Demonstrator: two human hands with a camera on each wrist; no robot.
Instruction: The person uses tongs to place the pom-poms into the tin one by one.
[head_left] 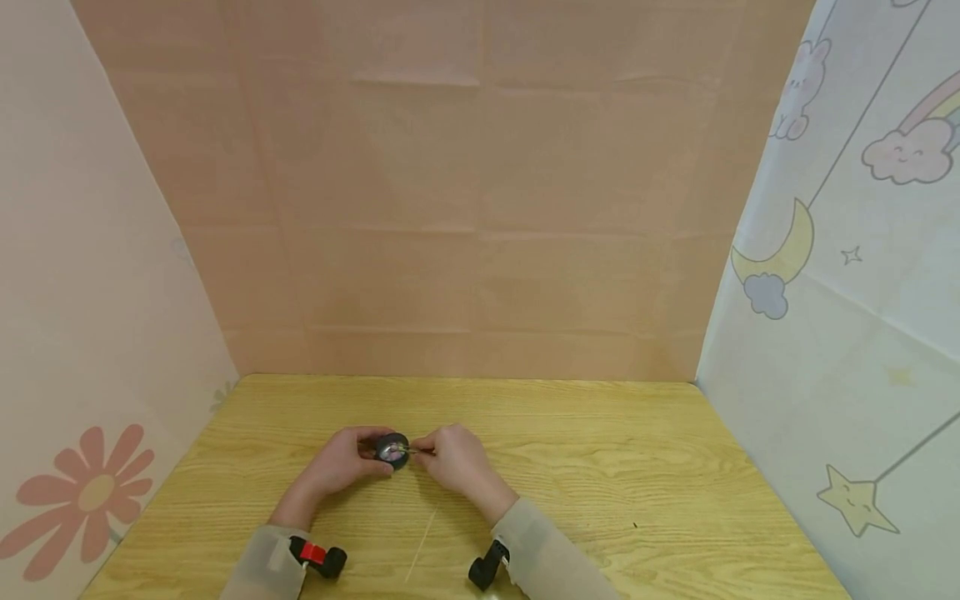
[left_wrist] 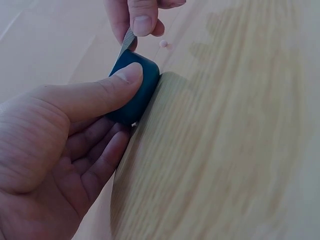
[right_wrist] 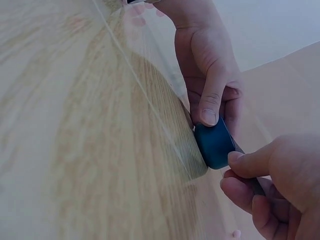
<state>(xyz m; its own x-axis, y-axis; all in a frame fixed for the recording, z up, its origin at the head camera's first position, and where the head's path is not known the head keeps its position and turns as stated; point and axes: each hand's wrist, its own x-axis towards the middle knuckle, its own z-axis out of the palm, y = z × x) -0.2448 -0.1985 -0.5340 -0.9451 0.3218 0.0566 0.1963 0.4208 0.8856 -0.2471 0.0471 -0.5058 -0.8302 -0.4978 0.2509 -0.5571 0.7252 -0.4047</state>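
My left hand [head_left: 337,460] grips a small round case [head_left: 384,455], dark-rimmed with a shiny inside in the head view. From the side, in the left wrist view, the case [left_wrist: 146,87] is dark blue-green with rounded edges, and the thumb lies across it. My right hand [head_left: 457,458] pinches slim metal tweezers [left_wrist: 128,39] with a ribbed surface. In the head view their front end reaches over the open face of the case; what the tips touch is too small to tell. The right wrist view shows the tweezers [right_wrist: 258,187] between thumb and fingers.
Both hands are above a wood-grain table [head_left: 600,467]. A thin pale line [head_left: 422,543] runs between the forearms, and a dark speck [head_left: 635,525] lies to the right. A tiny pinkish round spot [left_wrist: 163,44] shows beyond the case. Covered walls enclose the back and sides.
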